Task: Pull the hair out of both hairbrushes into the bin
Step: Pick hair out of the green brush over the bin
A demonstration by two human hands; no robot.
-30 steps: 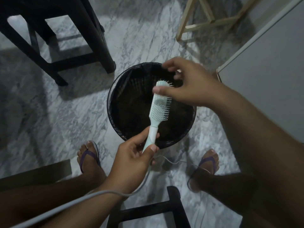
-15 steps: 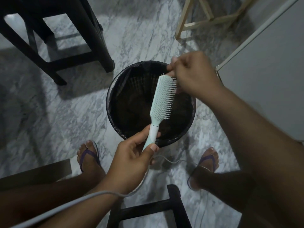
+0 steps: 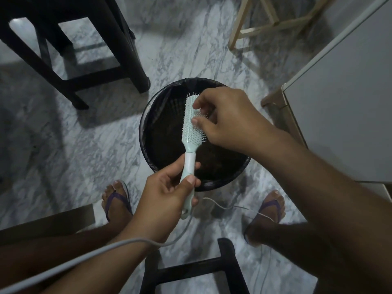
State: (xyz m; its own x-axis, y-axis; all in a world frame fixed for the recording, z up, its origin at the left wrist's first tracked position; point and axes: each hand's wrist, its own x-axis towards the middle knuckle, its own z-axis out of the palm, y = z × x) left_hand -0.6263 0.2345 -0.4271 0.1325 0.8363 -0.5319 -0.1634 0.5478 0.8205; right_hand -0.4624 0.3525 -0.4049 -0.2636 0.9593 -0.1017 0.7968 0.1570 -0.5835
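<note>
A pale mint hairbrush with white bristles hangs over the round black-lined bin on the floor. My left hand grips its handle from below. My right hand reaches in from the right, thumb and fingertips pinched among the bristles at the upper half of the brush head. Whether hair is between those fingers is too small to tell. Dark clumps lie in the bottom of the bin. Only one brush is in view.
Marble floor all round. A dark wooden stool stands at the back left, a light wooden frame at the back right, a white cabinet on the right. Another dark stool is below me. A grey cable trails across my left wrist. My sandalled feet flank the bin.
The brush has swung from leaning right to nearly upright over the bin. My right hand has come down from the brush tip onto the bristles of the head.
</note>
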